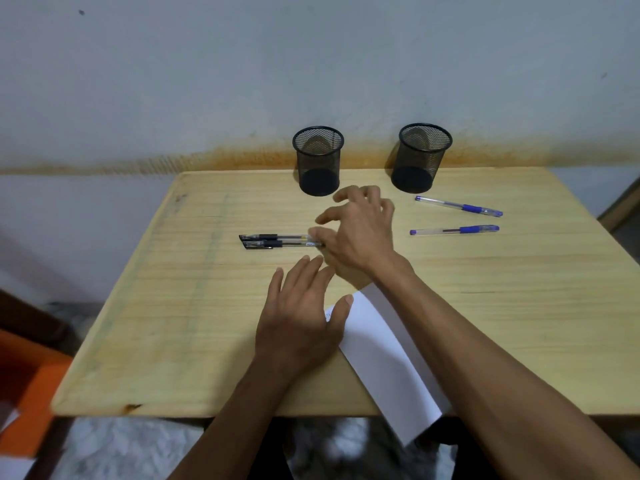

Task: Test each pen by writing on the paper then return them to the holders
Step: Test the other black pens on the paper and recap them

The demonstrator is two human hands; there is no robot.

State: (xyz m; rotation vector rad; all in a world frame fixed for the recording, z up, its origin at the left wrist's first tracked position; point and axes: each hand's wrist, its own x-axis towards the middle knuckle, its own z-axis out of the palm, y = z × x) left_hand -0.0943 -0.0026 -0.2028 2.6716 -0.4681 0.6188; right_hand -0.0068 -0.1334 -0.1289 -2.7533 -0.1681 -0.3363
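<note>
right hand (360, 237): fingers spread and curled, tips touching the near end of the two black pens (277, 241), no real grip yet
left hand (300, 320): flat and spread on the bench (180, 306), thumb on the paper's (381, 355) edge
blue pens (457, 218): two, off to the right hand's right
holders (318, 161): two mesh cups just beyond the right hand, both empty

I have one view only, from a wide-angle camera worn on the person's head. It looks forward and steeply down onto the pale wooden bench (519, 306), close enough that both bare forearms enter from the bottom edge. It faces a grey-white wall (207, 81) behind the bench's far edge. Floor shows along the lower corners.
</note>
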